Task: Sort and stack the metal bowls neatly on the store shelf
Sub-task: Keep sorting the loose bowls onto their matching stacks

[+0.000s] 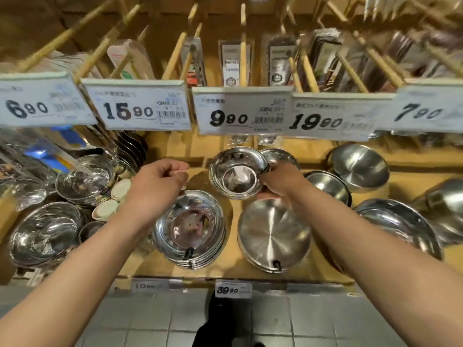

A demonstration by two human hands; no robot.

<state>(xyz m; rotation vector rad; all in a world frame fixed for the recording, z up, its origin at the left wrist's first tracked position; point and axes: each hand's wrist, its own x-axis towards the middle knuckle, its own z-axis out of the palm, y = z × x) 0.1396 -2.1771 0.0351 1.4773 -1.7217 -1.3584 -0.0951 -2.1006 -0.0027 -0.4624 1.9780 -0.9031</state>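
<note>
Your right hand (pixel 280 182) has its grip closed on the right rim of a small metal bowl (pixel 236 172), thumb over the edge and fingers underneath, so the bowl sits tilted with its mouth towards you, lifted off the shelf (pixel 250 271). Holding it by the rim keeps its base free, which suits lowering it into another bowl. Your left hand (pixel 160 186) hangs above the shelf with fingers loosely curled and nothing in it, probably waiting to steady a stack.

Just below and left of the held bowl is a stack of matching bowls (pixel 190 227) with a black tag clipped at its near rim; that looks like the likely home. To its right lies a stack of flat plates (pixel 273 235), directly under your right wrist. Another bowl (pixel 280 156) sits just behind the held one, apparently touching it.

Room is tight overhead: the price tags (pixel 240 112) hang low in front of the shelf's back half, so keep the bowl under them. The bare strip of shelf between the two front stacks is narrow. More bowls (pixel 360 166) crowd the right side; a glass bowl (pixel 85 179) stands at the left.
</note>
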